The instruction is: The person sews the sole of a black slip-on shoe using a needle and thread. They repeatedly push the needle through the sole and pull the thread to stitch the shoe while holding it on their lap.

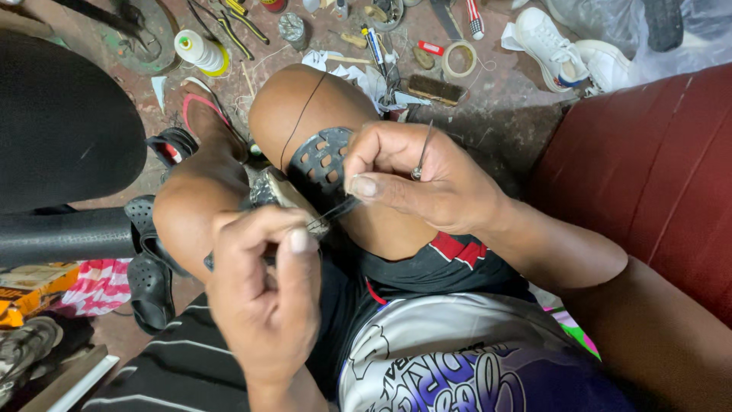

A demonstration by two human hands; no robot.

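Black rubber makes up the perforated sandal (pixel 320 162) that rests against the person's bare knee, and both hands work at it. Seen from the head camera, the right hand (pixel 415 179) pinches a thin metal needle (pixel 421 156) between thumb and forefinger, its shaft standing up over the knuckles, while the fingers also press on the sandal's edge. The left hand (pixel 263 294) is closed low in the picture, thumb against forefinger, gripping a dark thread (pixel 332 214) that runs tight from the sandal's edge. Another strand of thread lies across the knee. On the floor (pixel 503 114) beyond the knee lie a spool (pixel 200 52), a tape roll (pixel 460 59), a brush (pixel 435 89), pliers (pixel 232 27) and white sneakers (pixel 560 49). The step in hand looks like stitching the sandal: a stitch is being drawn tight. The next pass probably calls for steady tension from the left hand and a careful aim of the needle at the sandal's edge.
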